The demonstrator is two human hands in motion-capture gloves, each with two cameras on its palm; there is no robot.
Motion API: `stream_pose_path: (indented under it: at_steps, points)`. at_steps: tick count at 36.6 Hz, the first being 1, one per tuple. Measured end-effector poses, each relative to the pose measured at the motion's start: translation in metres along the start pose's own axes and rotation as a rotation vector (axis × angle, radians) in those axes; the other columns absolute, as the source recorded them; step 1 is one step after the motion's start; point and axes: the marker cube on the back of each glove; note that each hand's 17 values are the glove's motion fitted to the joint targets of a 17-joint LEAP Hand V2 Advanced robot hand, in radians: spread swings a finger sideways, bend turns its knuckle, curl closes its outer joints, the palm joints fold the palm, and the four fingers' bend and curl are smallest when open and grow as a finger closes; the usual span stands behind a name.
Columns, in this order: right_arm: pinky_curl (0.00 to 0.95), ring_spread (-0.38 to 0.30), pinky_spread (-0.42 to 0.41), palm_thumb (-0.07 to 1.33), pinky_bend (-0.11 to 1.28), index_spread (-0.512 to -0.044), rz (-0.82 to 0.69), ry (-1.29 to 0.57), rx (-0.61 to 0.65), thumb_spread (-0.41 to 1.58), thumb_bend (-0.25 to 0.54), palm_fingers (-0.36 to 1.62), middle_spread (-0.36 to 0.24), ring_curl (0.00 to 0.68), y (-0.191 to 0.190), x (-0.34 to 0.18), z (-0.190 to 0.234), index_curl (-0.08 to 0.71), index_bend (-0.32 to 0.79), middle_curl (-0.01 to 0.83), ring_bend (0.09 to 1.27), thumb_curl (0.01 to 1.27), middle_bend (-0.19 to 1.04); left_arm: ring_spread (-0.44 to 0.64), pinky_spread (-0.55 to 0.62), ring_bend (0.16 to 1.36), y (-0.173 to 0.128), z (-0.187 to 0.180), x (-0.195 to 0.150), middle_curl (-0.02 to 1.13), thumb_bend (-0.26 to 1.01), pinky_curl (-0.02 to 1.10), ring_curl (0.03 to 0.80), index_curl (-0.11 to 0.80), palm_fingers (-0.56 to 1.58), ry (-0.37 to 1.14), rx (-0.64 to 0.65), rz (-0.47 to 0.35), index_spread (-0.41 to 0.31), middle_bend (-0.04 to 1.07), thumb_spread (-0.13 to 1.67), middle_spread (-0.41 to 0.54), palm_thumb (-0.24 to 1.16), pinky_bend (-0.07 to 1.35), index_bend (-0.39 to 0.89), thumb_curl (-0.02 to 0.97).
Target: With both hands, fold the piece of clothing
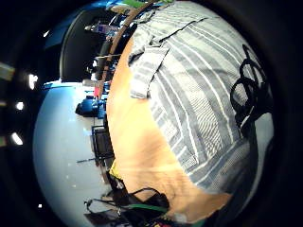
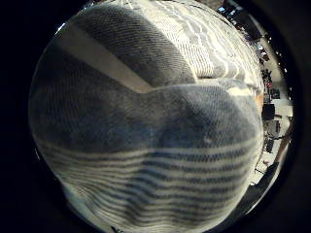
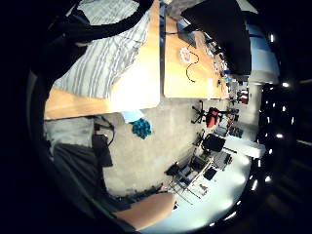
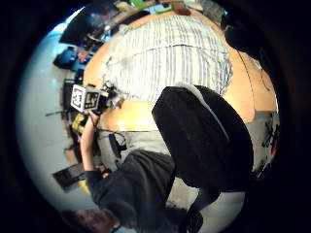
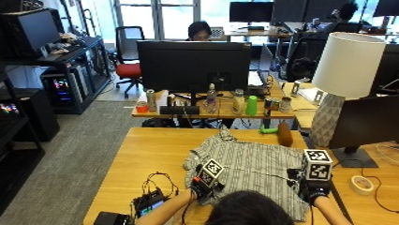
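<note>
One striped shirt (image 5: pixel 249 166) lies spread on the wooden table (image 5: pixel 150 150), toward the near edge and right of the table's middle. Bare wood stays free along the far edge and over the whole left part of the table, as far as the small black device (image 5: pixel 148 202) with its looped cables near the near-left corner. To the right of the shirt the free strip is narrower: a white lamp (image 5: pixel 340 89) stands at the far-right side and a roll of tape (image 5: pixel 360 184) lies near the right edge.

The shirt is grey with thin white stripes, short-sleeved, collar toward the far edge, lying mostly flat with soft wrinkles; one sleeve reaches left, its hem lying on the wood.

Two gloved hands are at the shirt's near part. The left hand (image 5: pixel 203 186) is at the near-left side of the shirt, and its thumb-side palm view is filled with bunched striped cloth, so it appears to be grasping the fabric. The right hand (image 5: pixel 313 191) is at the shirt's near-right corner; whether its fingers hold the cloth cannot be told.
</note>
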Motion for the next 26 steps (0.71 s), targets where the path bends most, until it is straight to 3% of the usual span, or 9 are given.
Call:
stream_pose_path:
  at_steps: [3, 6, 13, 19, 26]
  points:
    - [0.347, 0.005, 0.128, 0.4, 0.36, -0.313, 0.009, -0.003, -0.009, 1.33, -0.011, 0.65, -0.033, 0.347, -0.001, 0.004, 0.003, 0.27, 0.13, 0.376, 0.37, 0.18, 0.19, -0.29, -0.38, 0.59, 0.013, -0.007, 0.002, 0.42, 0.14, 0.38, 0.347, 0.365, 1.2, 0.056, -0.099, 0.028, -0.231, 0.41, 0.81, -0.226, 0.8, 0.64, 0.23, 0.525]
    - [0.348, 0.004, 0.128, 0.4, 0.35, -0.313, 0.017, -0.009, -0.014, 1.33, -0.011, 0.65, -0.033, 0.348, -0.002, 0.006, 0.005, 0.271, 0.13, 0.378, 0.37, 0.18, 0.19, -0.31, -0.4, 0.57, 0.017, -0.029, 0.0, 0.44, 0.12, 0.38, 0.356, 0.379, 1.2, 0.089, -0.106, 0.049, -0.245, 0.4, 0.78, -0.248, 0.82, 0.62, 0.22, 0.547]
    - [0.35, 0.003, 0.128, 0.4, 0.35, -0.311, 0.005, -0.013, -0.004, 1.33, -0.011, 0.65, -0.033, 0.35, -0.002, 0.005, 0.007, 0.272, 0.13, 0.38, 0.36, 0.18, 0.19, -0.34, -0.42, 0.54, -0.038, -0.026, -0.028, 0.46, 0.07, 0.38, 0.374, 0.408, 1.22, 0.009, -0.079, -0.02, -0.265, 0.38, 0.74, -0.277, 0.85, 0.58, 0.19, 0.587]
    - [0.352, 0.002, 0.128, 0.4, 0.34, -0.31, -0.016, -0.017, -0.002, 1.33, -0.011, 0.66, -0.033, 0.354, 0.002, 0.0, 0.009, 0.271, 0.13, 0.382, 0.37, 0.18, 0.19, -0.35, -0.43, 0.52, -0.048, -0.069, -0.034, 0.47, 0.04, 0.38, 0.388, 0.426, 1.22, -0.013, -0.064, -0.017, -0.272, 0.37, 0.72, -0.289, 0.87, 0.56, 0.18, 0.616]
    - [0.356, 0.002, 0.127, 0.4, 0.34, -0.304, -0.051, -0.049, -0.019, 1.33, -0.011, 0.65, -0.033, 0.359, -0.003, -0.007, 0.025, 0.268, 0.12, 0.383, 0.38, 0.18, 0.19, -0.35, -0.43, 0.51, -0.066, -0.091, -0.04, 0.49, 0.0, 0.39, 0.401, 0.44, 1.22, -0.033, -0.036, -0.017, -0.276, 0.36, 0.71, -0.299, 0.89, 0.54, 0.17, 0.646]
